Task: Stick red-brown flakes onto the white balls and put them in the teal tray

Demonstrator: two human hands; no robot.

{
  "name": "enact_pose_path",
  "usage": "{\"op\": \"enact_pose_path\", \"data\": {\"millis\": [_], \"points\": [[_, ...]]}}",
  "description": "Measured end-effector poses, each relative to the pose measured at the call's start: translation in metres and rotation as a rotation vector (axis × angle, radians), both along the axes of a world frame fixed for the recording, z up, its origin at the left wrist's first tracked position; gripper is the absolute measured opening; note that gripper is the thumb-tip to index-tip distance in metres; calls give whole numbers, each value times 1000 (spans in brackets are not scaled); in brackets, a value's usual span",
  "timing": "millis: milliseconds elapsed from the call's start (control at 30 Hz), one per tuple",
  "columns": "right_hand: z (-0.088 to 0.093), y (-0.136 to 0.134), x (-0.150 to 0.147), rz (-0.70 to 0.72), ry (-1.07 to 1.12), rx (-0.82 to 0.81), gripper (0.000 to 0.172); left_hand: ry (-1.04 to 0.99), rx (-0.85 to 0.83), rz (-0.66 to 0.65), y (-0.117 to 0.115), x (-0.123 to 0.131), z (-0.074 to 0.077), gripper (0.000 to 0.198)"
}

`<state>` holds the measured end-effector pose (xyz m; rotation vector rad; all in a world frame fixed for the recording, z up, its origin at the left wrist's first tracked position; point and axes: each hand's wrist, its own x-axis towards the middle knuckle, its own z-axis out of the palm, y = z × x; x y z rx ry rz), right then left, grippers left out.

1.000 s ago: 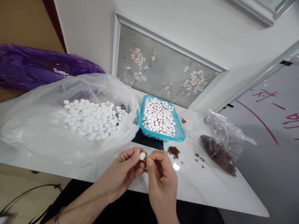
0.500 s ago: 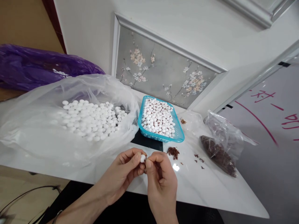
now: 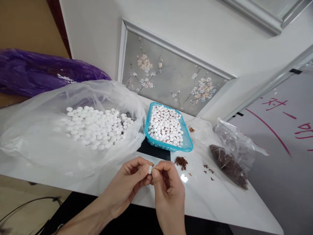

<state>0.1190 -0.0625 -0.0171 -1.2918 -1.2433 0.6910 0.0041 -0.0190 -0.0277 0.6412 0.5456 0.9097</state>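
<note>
My left hand [image 3: 133,179] is closed, pinching a small white ball [image 3: 150,169] between thumb and fingertips above the table's front part. Against the ball's right side press the thumb and forefinger of my right hand [image 3: 168,187], pinched together; whatever they hold, if anything, is hidden. Just right of my hands lies a small pile of reddish-brown bits [image 3: 181,162]. Behind them stands a blue plastic basket [image 3: 189,140] full of white balls, many with reddish-brown marks or bits. A clear plastic bag [image 3: 46,130] of plain white balls [image 3: 97,125] lies open at left.
On the right, a clear bag of dark brown material [image 3: 227,164] rests near a few scattered bits [image 3: 208,170]. A purple bag [image 3: 49,70] lies at the back left. A framed flower picture [image 3: 171,71] and a whiteboard [image 3: 281,147] border the white table [image 3: 220,202].
My right fingertips have come closer against the ball, and less of it shows between the fingers. The view has shifted slightly; the basket and bags stay in place.
</note>
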Motion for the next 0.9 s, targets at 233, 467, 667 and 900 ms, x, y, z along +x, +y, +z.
{"op": "enact_pose_path", "data": {"millis": [233,467,667,900], "points": [[2,1,1,6,99,-81,7,48,5,3,-1,1,4,16],[0,3,0,-9,85,-93,8,71,7,15,-1,2,4,15],[-10,5,7,32,308,-59,12,-62,-64,-15,-1,2,4,9],[-18,1,9,-20,211,-52,11,-87,-47,-39,-1,1,4,12]]}}
